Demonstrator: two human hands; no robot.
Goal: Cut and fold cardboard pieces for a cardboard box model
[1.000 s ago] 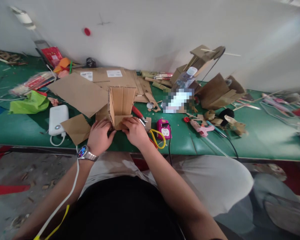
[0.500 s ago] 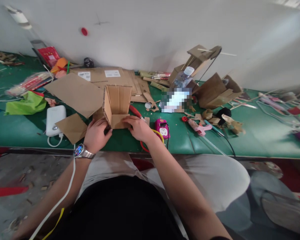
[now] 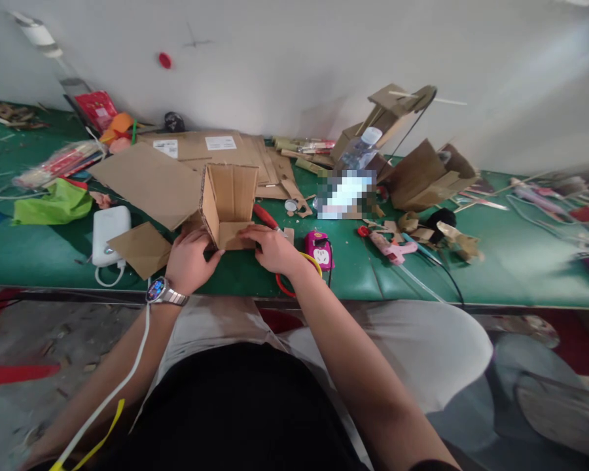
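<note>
A cardboard box (image 3: 232,193) with upright back and left walls stands near the table's front edge. My left hand (image 3: 190,260) is closed against the outside of its left wall, the fingertips partly hidden behind the cardboard. On the other side, my right hand (image 3: 269,247) pinches the low front panel near its right end, fingers bent over it. A square cardboard piece (image 3: 141,251) lies left of my left hand. Behind my right hand, a red-handled tool (image 3: 265,216) is partly covered.
Cardboard sheets (image 3: 147,186) lie behind the box. A white power bank (image 3: 110,235) sits at left. To the right are a pink socket block (image 3: 319,250), a pink glue gun (image 3: 392,248), a plastic bottle (image 3: 360,150) and a cardboard model (image 3: 402,108).
Both hands stay on the box, with almost no movement. The view has shifted very slightly.
</note>
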